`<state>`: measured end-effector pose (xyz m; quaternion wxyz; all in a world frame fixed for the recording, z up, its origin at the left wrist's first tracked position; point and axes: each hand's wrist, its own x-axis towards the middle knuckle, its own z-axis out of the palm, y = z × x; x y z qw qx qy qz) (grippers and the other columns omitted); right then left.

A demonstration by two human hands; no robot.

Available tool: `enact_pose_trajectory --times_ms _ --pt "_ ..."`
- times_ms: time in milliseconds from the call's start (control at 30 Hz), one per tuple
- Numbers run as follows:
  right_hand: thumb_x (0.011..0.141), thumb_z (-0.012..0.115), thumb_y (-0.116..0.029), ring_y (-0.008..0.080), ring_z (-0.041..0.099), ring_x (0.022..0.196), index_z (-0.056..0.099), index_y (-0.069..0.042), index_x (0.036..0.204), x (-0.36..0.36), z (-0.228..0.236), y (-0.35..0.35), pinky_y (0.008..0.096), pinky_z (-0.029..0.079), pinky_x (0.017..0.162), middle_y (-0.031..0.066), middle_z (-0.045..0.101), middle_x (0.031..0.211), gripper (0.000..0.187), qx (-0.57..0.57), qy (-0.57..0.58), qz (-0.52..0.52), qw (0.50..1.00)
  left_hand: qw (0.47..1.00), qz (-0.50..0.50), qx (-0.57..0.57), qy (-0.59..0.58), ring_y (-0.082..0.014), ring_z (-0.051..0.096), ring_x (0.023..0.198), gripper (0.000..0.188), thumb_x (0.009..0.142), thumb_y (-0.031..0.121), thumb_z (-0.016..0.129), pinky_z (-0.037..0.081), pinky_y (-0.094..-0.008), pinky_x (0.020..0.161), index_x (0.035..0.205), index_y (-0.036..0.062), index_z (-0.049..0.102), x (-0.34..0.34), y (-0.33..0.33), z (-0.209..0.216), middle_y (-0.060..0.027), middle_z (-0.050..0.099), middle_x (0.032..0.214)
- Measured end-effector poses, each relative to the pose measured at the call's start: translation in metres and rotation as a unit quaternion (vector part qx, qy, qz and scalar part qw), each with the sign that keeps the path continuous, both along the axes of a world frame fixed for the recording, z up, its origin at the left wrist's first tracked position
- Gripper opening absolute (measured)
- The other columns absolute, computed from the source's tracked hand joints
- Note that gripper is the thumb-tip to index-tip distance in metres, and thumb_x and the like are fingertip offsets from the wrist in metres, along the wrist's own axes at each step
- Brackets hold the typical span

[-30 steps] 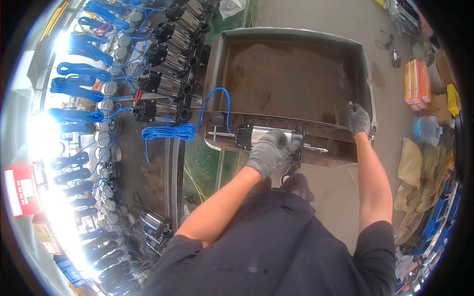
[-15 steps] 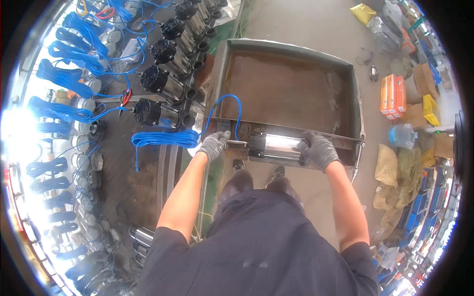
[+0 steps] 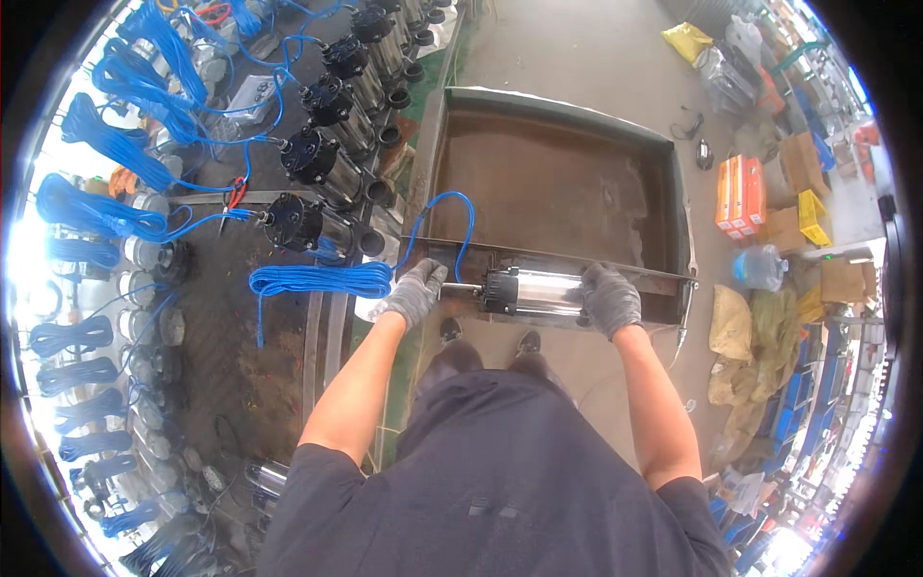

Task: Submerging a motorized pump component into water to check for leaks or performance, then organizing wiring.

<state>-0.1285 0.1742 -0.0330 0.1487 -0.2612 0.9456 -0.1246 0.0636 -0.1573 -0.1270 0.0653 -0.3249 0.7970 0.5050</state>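
Note:
A shiny steel pump motor (image 3: 546, 292) with a black ribbed collar lies lengthwise across the near edge of a metal tank (image 3: 567, 106). Its bare shaft (image 3: 464, 288) points left. My left hand (image 3: 415, 291), in a grey glove, is closed round the shaft's outer end. On the motor's right end my right hand (image 3: 611, 300), gloved too, has its fingers wrapped over the casing and covers that end. Left of my left hand is a bundled coil of blue cable (image 3: 322, 280), from which a loop arcs over the tank's edge to behind the motor.
A row of similar motors (image 3: 300, 223) with blue cables stands on the dark bench (image 3: 226, 361) at left. Shallow brown water appears to fill the tank. Along the right are orange boxes (image 3: 740, 197), a yellow crate (image 3: 813, 217), a large plastic bottle (image 3: 760, 267) and sacks (image 3: 731, 322).
The view has shifted slightly. My right hand now sits more upright over the motor's right end, and my left hand stays at the shaft. The motor lies in much the same place.

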Motion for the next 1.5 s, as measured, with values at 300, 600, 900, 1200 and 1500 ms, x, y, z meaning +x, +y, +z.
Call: enact_pose_trajectory --times_ms 300,600,900,1200,1500 --pt "0.097 0.059 -0.021 0.0339 0.071 0.101 0.068 -0.01 0.101 0.005 0.008 -0.005 0.0475 0.055 0.089 0.0133 0.069 0.114 0.015 -0.004 -0.032 -0.051 0.998 0.819 -0.314 -0.42 0.235 -0.0341 0.067 0.11 0.051 0.082 0.017 0.074 0.054 -0.0429 0.097 0.131 0.0069 0.065 0.015 -0.018 0.033 -0.0149 0.066 0.133" --pt "0.099 0.056 -0.02 0.0305 0.072 0.087 0.068 -0.009 0.098 0.006 0.008 -0.003 0.0437 0.058 0.081 0.0099 0.069 0.109 0.016 0.008 0.041 -0.021 0.999 0.811 -0.346 -0.376 0.284 -0.029 0.069 0.105 0.04 0.091 0.009 0.067 0.058 -0.0385 0.088 0.13 0.0052 0.066 0.01 -0.023 0.029 -0.0142 0.067 0.131" --pt "0.098 0.056 -0.021 0.0289 0.074 0.088 0.07 -0.009 0.102 0.009 0.018 -0.013 0.0432 0.058 0.082 0.0104 0.069 0.11 0.018 -0.044 -0.077 -0.111 0.99 0.985 -0.071 0.155 -0.031 -0.0132 0.065 0.067 0.032 0.101 0.034 0.067 0.053 -0.0281 0.061 0.108 0.0026 0.065 -0.02 -0.016 0.029 -0.0061 0.07 0.085" --pt "0.098 0.057 -0.02 0.0321 0.073 0.092 0.07 -0.009 0.102 0.005 0.01 -0.006 0.0433 0.058 0.082 0.0109 0.07 0.112 0.018 -0.051 -0.054 -0.087 0.993 0.991 -0.078 0.1 -0.039 -0.0198 0.068 0.069 0.037 0.1 0.034 0.069 0.056 -0.0337 0.061 0.117 0.0021 0.06 -0.013 -0.006 0.034 -0.011 0.071 0.087" --pt "0.098 0.056 -0.016 0.0279 0.075 0.082 0.07 -0.007 0.097 0.007 0.003 -0.002 0.0405 0.061 0.074 0.0102 0.069 0.11 0.016 -0.078 -0.048 -0.083 0.992 0.819 -0.395 -0.314 0.271 -0.0285 0.07 0.1 0.036 0.09 0.025 0.079 0.057 -0.0404 0.088 0.116 0.0017 0.069 -0.005 -0.026 0.038 -0.017 0.071 0.11"
